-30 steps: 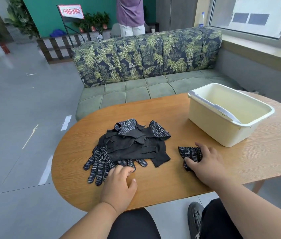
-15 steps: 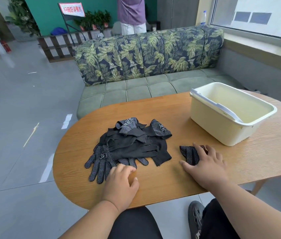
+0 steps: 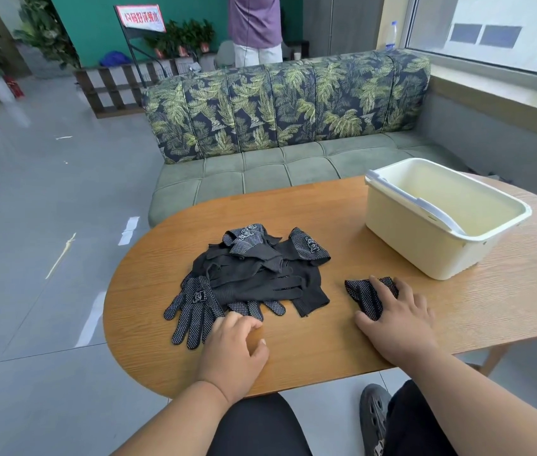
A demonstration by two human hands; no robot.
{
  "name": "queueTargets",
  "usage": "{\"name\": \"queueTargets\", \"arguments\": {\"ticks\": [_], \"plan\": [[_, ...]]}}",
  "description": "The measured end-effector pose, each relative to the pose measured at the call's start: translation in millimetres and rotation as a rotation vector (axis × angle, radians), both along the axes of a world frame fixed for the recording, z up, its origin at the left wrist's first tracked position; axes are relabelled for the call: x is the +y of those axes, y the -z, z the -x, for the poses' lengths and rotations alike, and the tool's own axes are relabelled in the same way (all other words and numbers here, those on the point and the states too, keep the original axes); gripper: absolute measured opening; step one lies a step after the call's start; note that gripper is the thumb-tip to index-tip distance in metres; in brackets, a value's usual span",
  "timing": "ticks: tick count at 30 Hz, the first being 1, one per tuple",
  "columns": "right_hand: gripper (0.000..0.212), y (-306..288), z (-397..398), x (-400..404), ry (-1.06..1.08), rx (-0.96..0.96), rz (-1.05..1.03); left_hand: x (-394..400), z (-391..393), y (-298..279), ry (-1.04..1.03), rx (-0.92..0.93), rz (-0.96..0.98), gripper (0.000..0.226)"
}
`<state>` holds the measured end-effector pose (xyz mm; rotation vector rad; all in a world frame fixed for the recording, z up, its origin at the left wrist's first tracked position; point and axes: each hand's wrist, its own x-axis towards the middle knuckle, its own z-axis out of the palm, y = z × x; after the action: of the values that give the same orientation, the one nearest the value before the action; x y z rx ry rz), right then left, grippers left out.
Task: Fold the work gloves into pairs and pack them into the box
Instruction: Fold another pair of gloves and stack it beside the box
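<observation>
Wood-grain oval table (image 3: 342,353) stands before a leaf-print sofa (image 3: 286,106) on grey tile. Loose gloves (image 3: 247,281) lie piled centre; left hand (image 3: 232,350) rests relaxed beside them. Right hand (image 3: 398,319) presses folded pair (image 3: 364,294), fingers straight, near the cream box (image 3: 402,235).

We see a white sign (image 3: 140,18) with red characters, mounted on a dark stand by the green wall; its text appears mirrored and we cannot read it. Pale square logo marks are printed on the cuffs and backs of the dotted black gloves (image 3: 247,279) heaped on the wooden surface (image 3: 326,343); we cannot make out any letters in them.
</observation>
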<state>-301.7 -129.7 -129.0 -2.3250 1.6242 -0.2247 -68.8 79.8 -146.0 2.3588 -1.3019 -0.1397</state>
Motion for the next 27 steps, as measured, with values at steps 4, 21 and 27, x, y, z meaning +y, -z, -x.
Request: {"name": "queueTargets", "arguments": {"ticks": [4,21,27], "plan": [[0.083,-1,2,2,0.002,-0.013,0.011,3,-1,0,-0.019,0.014,0.078,0.031],[0.08,4,8,1,0.03,-0.062,0.081,8,-24,-38,-0.365,0.206,0.152,0.05],[0.075,4,3,17,-0.058,-0.123,0.159,19,-5,-50,-0.37,0.225,0.249,0.017]]}}
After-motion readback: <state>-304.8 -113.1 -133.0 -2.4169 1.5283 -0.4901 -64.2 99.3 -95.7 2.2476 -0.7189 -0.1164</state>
